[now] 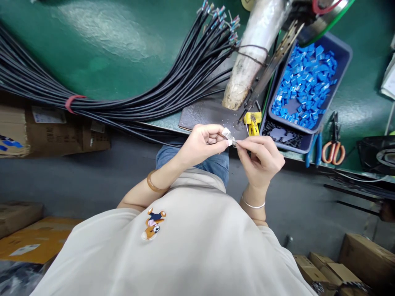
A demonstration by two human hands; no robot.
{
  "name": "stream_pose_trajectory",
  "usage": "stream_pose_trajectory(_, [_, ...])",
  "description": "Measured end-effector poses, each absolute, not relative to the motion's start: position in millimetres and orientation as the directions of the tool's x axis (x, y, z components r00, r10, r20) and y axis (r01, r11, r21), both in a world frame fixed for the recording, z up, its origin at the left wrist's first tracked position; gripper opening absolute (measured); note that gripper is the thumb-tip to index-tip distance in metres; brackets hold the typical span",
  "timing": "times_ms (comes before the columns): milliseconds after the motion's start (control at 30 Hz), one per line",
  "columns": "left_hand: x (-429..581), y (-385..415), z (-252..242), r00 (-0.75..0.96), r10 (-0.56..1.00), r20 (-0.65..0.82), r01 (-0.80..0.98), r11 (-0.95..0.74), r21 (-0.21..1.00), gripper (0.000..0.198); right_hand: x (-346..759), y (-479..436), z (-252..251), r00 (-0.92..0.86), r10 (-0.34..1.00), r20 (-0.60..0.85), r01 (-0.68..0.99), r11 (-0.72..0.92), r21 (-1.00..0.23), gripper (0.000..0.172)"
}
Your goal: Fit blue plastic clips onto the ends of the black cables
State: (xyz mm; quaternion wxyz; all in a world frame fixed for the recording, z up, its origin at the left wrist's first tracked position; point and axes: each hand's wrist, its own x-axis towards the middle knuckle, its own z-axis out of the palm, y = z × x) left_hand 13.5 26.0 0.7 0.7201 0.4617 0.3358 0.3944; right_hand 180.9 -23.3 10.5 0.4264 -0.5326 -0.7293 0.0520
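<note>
My left hand (202,144) is closed in a pinch on a small silver metal part (227,135), held just off the near edge of the green bench (101,41). My right hand (261,158) meets it from the right, fingertips pinched on the same small part. Both hands hover over my lap, in front of a dark plate (200,115). A thick bundle of black cables (154,94) with a red band (72,102) fans across the bench to the left, its stripped ends pointing up toward the back.
A blue tray (342,53) of blue plastic pieces (305,86) sits right of the hands, with dark pieces at its near end. A wrapped machine column (253,53) rises behind. Orange-handled scissors (333,148) and blue-handled pliers (314,148) lie at right. Cardboard boxes (46,131) stand on the floor.
</note>
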Motion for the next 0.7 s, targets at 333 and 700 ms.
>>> stream_pose_trajectory(333, [13,25,-2,0.474,0.875,-0.096,-0.195,0.211,0.958,0.01,192,-20,11,-0.264,0.798,0.541,0.815,0.485,-0.317,0.018])
stream_pose_trajectory(700, [13,18,-8,0.423,0.899,0.113,0.009,-0.129,0.992,0.011,186,-21,16,-0.169,0.894,0.415,0.748,0.39,-0.537,0.003])
